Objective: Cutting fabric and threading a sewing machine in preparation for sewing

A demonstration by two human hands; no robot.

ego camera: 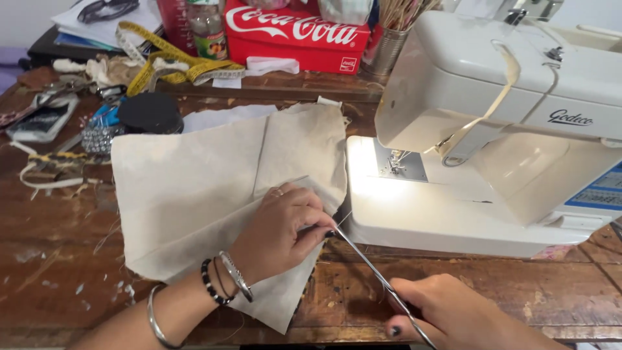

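Fabric, a beige woven piece (214, 188), lies on my scarred wooden table (58, 259), pinched at its edge by my left hand (275, 233). My right hand (447, 314) grips slim metal scissors (376, 275) reaching that edge. White sewing machine (492, 129) stands just right; yellow tape measure (165, 61) lies behind.

Fabric piece (214, 188) lies on worktop (58, 259), left of sewing machine (492, 129); measuring tape (165, 61) and box (295, 35) behind it; scissors (379, 279) before the machine.
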